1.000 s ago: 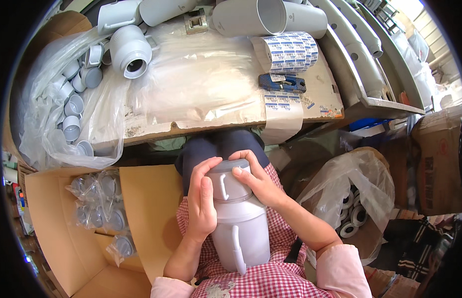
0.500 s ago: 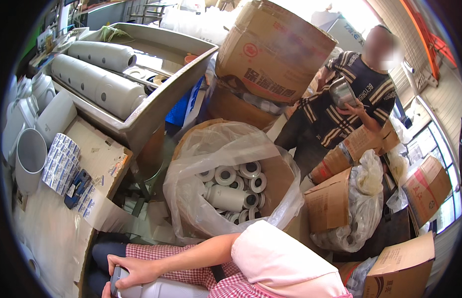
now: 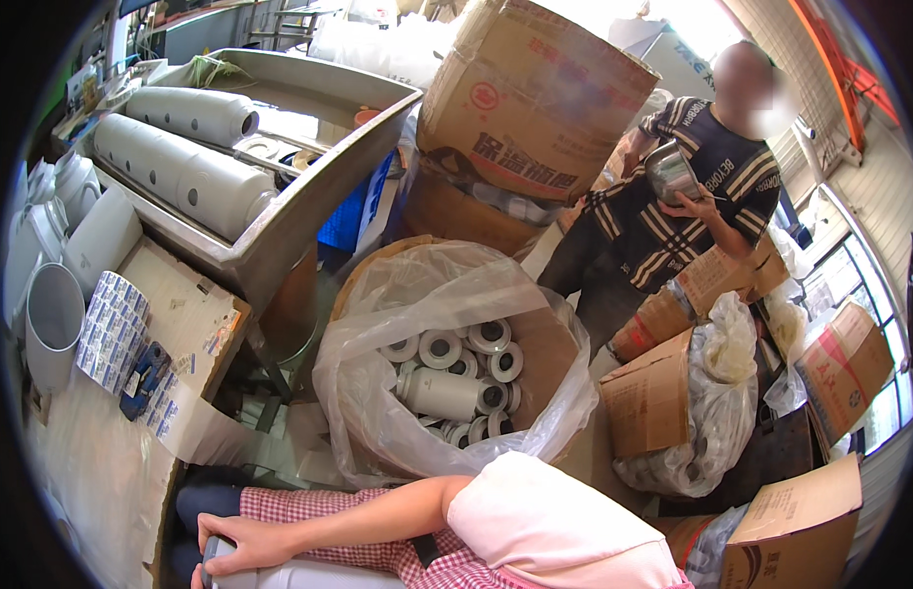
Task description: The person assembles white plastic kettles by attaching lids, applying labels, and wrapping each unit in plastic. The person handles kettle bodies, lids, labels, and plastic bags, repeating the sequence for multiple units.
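My right hand (image 3: 248,546) is closed over the dark grey cap (image 3: 217,556) at one end of a light grey cylindrical container (image 3: 304,574). The container lies along my lap at the lower edge, over a red checked apron (image 3: 309,508), and its lower side is cut off. Only a bit of my left hand (image 3: 196,577) shows beside the cap; most of its fingers are hidden. Farther off stands a large round carton (image 3: 559,398) lined with clear plastic. Inside it are several grey cylinders (image 3: 442,393) with ringed open ends.
At left, a worktable (image 3: 206,314) bears a sticker sheet (image 3: 113,319), a blue tool (image 3: 145,381) and grey jug bodies (image 3: 54,319). Long grey cylinders (image 3: 182,177) lie in a metal basin (image 3: 324,162). Tall cartons (image 3: 535,98) and a person (image 3: 716,182) holding a metal pot (image 3: 672,174) stand beyond.
My right hand and the capped container appear slightly farther left and lower. The whole view has shifted a little. The other person still holds the metal pot.
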The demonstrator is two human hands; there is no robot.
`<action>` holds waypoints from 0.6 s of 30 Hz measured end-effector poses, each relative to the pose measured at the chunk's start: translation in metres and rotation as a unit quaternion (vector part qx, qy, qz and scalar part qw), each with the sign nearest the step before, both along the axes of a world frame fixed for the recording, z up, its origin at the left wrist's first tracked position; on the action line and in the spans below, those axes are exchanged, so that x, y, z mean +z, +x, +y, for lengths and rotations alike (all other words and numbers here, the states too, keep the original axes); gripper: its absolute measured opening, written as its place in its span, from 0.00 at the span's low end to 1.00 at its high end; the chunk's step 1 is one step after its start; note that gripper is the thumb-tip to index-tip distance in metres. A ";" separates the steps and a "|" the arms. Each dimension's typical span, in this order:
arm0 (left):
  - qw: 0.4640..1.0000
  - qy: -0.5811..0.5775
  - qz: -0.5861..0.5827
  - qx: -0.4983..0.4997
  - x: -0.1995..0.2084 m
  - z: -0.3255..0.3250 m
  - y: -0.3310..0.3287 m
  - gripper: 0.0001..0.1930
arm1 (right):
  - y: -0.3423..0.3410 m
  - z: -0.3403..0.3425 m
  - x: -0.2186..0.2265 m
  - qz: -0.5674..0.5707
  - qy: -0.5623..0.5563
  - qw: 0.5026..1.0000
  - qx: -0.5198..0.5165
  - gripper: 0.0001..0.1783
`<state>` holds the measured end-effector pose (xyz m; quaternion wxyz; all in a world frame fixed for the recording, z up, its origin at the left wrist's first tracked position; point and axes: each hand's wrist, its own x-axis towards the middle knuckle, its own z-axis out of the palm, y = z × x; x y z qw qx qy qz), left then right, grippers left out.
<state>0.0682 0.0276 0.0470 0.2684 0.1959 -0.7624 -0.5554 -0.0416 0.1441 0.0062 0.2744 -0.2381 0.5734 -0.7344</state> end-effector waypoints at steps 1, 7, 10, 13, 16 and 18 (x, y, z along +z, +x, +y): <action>1.000 -0.005 -0.005 0.003 -0.001 -0.003 0.001 0.25 | 0.001 -0.002 0.001 0.010 0.000 1.000 -0.006 0.26; 0.997 -0.075 0.000 0.001 -0.006 -0.006 -0.013 0.31 | -0.006 0.007 0.020 0.052 0.043 0.998 0.019 0.20; 0.996 0.080 0.025 -0.037 -0.004 -0.012 0.004 0.26 | -0.034 0.004 0.032 0.272 0.173 0.946 0.041 0.18; 0.999 -0.035 -0.034 -0.013 -0.002 -0.011 0.015 0.13 | -0.089 -0.011 0.043 0.074 0.143 0.985 -0.059 0.09; 0.999 0.024 -0.017 -0.035 -0.003 -0.020 0.011 0.13 | -0.142 -0.071 0.048 0.297 0.121 0.946 -0.038 0.06; 0.999 0.024 0.004 -0.041 -0.002 -0.026 0.006 0.14 | -0.155 -0.123 0.046 0.389 0.120 0.913 0.034 0.07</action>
